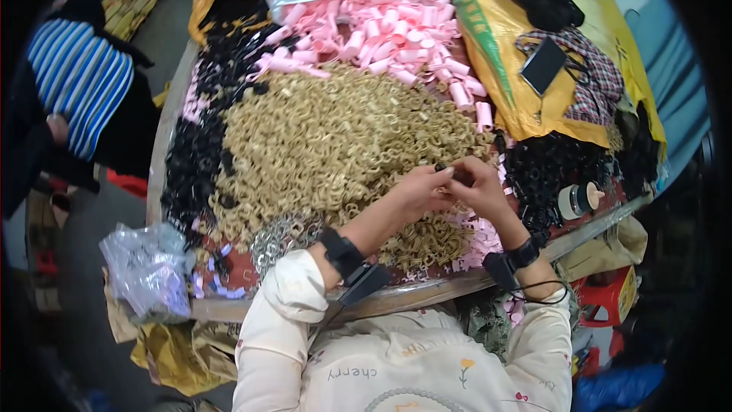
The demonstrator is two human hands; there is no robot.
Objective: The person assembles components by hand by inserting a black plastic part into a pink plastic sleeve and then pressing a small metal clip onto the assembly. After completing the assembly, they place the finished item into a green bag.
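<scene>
My left hand (418, 189) and my right hand (479, 186) meet fingertip to fingertip over the near edge of a big heap of small brass-coloured rings (320, 145). Between the fingertips sits a small dark part (442, 170), pinched from both sides. Both wrists wear black straps with small black units. A heap of black rings (191, 160) lies to the left of the brass heap. Pink tubes (389, 34) are piled behind it, and small pink pieces (482, 238) lie under my right wrist.
More black parts (553, 168) lie at the right beside a small round white container (573, 200). A yellow sack (507, 69) holds a phone (543, 65) and plaid cloth. A clear bag (149, 268) hangs at the table's left edge. A person in a striped top (80, 84) stands left.
</scene>
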